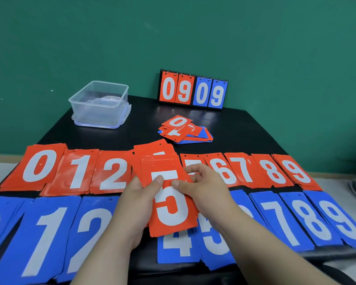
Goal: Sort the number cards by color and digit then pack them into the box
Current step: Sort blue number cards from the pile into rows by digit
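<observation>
Head view: your left hand (140, 194) and right hand (197, 188) pinch the red 5 cards (173, 214). Sorting step. Next, lay them squarely on the red 5 pile (190, 162).

I've got a red card (173, 202) with a white 5, red piles (39, 167) and blue piles (286, 219) all white-numbered on the black table (142, 130), a clear box (100, 103), a red-and-blue flip board (193, 89), and a green wall (173, 33).

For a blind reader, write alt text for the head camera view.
A left hand and right hand hold a stack of red 5 cards above a black table where red piles and blue piles lie in two rows. Behind are a clear plastic box, a small mixed pile and a flip scoreboard showing 0909.
</observation>
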